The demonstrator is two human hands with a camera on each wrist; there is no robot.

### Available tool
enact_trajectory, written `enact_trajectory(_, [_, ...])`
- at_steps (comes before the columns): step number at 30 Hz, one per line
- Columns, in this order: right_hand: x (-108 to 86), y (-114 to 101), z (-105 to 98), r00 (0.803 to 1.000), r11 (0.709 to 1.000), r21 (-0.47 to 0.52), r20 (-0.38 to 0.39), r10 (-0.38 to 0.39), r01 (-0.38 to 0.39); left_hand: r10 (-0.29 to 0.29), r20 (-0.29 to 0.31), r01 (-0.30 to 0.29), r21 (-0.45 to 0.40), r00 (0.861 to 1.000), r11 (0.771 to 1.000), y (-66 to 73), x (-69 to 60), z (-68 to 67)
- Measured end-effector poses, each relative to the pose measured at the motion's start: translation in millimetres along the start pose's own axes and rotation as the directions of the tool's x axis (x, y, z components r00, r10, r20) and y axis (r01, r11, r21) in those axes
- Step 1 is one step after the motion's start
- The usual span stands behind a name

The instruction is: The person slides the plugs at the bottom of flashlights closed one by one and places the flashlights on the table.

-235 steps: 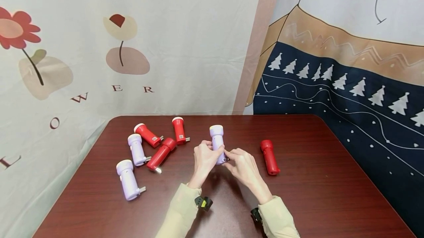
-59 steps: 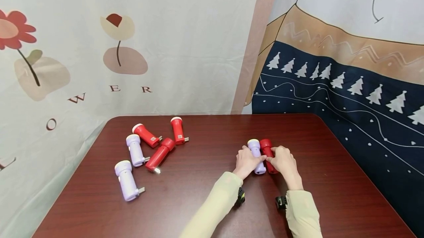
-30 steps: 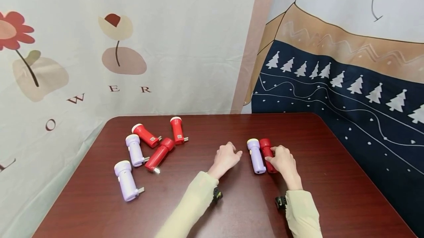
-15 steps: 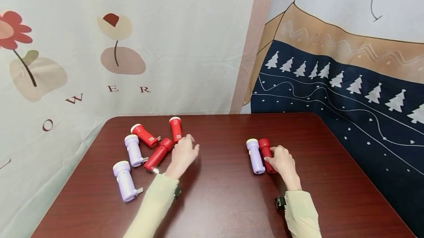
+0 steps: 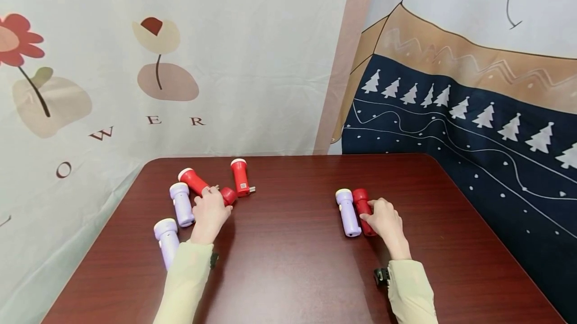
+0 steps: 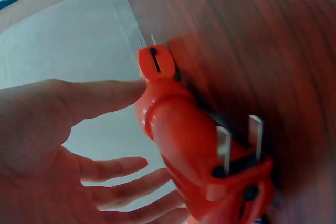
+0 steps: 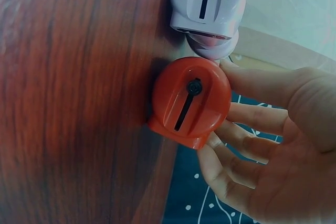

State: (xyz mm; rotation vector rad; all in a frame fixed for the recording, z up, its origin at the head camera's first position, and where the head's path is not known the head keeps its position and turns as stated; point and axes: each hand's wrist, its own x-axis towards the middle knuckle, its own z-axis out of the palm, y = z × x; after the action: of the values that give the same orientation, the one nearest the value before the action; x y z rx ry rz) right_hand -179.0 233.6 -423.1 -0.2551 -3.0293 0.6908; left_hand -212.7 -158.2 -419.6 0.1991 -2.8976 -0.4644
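Note:
In the head view, my left hand is over a red flashlight at the left, hiding most of its body. The left wrist view shows that red flashlight with two fold-out metal prongs; the thumb is at its head, and the other fingers extend along its other side, not closed round it. On the right, my right hand holds another red flashlight lying on the table, thumb on one side and fingers on the other. Against it lies a purple flashlight; both end caps face the right wrist camera.
Two purple flashlights lie at the left of the brown table. Two more red flashlights with white rims lie farther back. A printed curtain hangs behind the table.
The purple flashlight was moved right and laid beside the red one. My left hand then let it go and swung left to the group of flashlights. My right hand has stayed at the red flashlight.

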Motion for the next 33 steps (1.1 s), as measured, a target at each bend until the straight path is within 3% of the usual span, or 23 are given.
enact_trajectory(5, [-0.2,-0.3,-0.2,1.0,1.0,0.002,0.002,0.005,-0.005,-0.014,0.091,0.015,-0.006,0.996,1.0,-9.0,0.3,-0.6])
enact_trajectory(12, [-1.4,0.4,0.7,1.0,1.0,0.005,-0.007,0.007,-0.007,-0.015,0.151,0.015,-0.002,0.988,1.0,-16.1,0.3,0.3])
enact_trajectory(33, [-1.4,-0.7,1.3,1.0,1.0,-0.003,-0.018,0.004,-0.004,0.014,0.129,-0.006,-0.064,0.992,0.998,-27.3,2.9,1.3])
